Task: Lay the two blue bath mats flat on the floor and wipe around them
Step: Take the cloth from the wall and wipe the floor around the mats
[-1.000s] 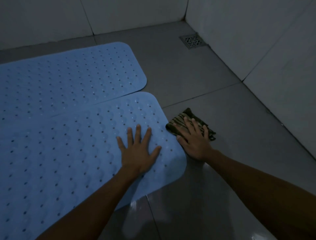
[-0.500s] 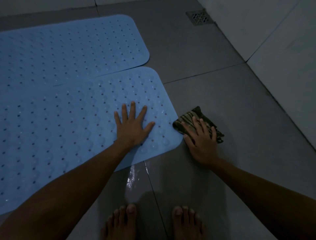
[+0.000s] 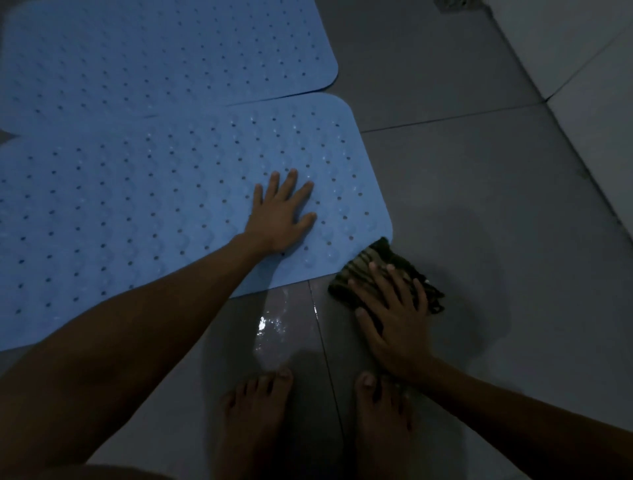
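Two blue perforated bath mats lie flat side by side on the grey tile floor: the near mat [image 3: 164, 192] and the far mat [image 3: 154, 54], their long edges touching. My left hand [image 3: 279, 214] presses flat, fingers spread, on the near mat close to its right corner. My right hand [image 3: 394, 322] lies palm down on a dark striped cloth [image 3: 373, 265], which sits on the floor against the near mat's right corner.
My bare feet [image 3: 253, 421] stand on the tiles at the bottom edge. A wet shiny patch [image 3: 270, 329] lies between the mat and my feet. A white tiled wall [image 3: 582, 68] runs along the right, with a floor drain [image 3: 452, 3] at the top.
My right hand has slid the cloth back along the near mat's right edge toward its near corner and my feet. The view has tilted down. My left hand stays pressed on the mat.
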